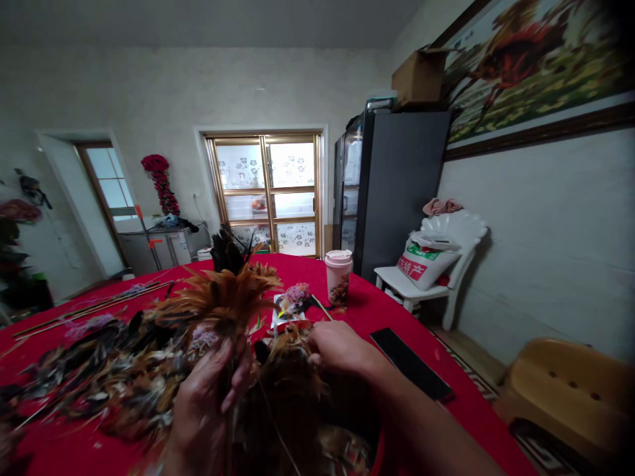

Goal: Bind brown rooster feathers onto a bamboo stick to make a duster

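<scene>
My left hand (208,390) is wrapped round the stem of a feather duster (225,294), held upright. Orange-brown feathers fan out below a black tuft at its top. My right hand (337,347) is closed, its fingertips pressed into brown feathers (288,350) heaped at the near side of the table. Exactly how many feathers they pinch is hidden. Below my right forearm is a dark round container with a red rim (380,453), with feathers in and over it. A loose pile of brown, black and grey feathers (143,377) lies left of my left hand.
The round table has a red cloth (357,317). On it are a pink lidded cup (339,277), a black phone-like slab (411,363), pink string (297,293) and thin sticks (94,307). A white chair (446,254) bears a sack; a tan chair (570,390) stands right.
</scene>
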{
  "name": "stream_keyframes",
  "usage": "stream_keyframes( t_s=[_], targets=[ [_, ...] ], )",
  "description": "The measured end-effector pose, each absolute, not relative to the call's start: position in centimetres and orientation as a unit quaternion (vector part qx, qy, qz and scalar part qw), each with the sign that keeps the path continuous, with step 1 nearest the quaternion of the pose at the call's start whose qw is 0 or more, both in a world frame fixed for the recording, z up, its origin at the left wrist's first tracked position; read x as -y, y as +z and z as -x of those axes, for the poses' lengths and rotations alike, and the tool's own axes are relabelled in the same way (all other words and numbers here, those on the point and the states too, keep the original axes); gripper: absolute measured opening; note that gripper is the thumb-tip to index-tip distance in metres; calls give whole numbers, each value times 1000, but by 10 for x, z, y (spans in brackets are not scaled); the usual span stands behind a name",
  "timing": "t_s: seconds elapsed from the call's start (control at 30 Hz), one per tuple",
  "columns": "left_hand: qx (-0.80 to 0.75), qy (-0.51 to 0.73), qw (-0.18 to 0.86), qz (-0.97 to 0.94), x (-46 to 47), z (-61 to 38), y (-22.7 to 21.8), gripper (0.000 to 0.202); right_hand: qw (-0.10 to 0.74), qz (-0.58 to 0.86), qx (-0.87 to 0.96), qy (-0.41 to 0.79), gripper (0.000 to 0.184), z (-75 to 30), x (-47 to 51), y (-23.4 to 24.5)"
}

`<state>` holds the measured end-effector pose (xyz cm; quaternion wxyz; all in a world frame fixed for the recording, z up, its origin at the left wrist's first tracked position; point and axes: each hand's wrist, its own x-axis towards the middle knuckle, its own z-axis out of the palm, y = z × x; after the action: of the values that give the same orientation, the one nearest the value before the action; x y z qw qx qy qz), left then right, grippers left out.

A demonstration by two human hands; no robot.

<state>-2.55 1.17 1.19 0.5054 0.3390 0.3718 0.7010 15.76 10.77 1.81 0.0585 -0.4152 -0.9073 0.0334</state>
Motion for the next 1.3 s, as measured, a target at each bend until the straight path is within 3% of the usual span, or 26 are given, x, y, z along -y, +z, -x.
stream_keyframes(
  t_s=[0.2, 0.37, 0.6, 0.87, 1.03, 1.3],
  targets=[
    [-353, 711, 515, -323, -16, 23, 6, 19, 128, 367, 919, 65, 10, -169, -111, 24],
    [-369, 693, 545, -293, -19, 18, 3, 24, 293, 278, 876, 265, 12, -177, -108, 36],
    [-371, 651, 592, -299, -21, 2, -17, 26, 411, 214, 777, 426, 10, -167, -96, 39],
    [-374, 589, 628, -343, -16, -13, -14, 43, 450, 214, 787, 364, 12, -154, -88, 28],
    [-346, 607, 645, -311, -16, -13, -12, 29, 461, 210, 811, 293, 12, -152, -87, 28],
    [-326, 602, 676, -273, -15, -11, -14, 26, 475, 198, 831, 211, 11, -151, -87, 28]
  ],
)
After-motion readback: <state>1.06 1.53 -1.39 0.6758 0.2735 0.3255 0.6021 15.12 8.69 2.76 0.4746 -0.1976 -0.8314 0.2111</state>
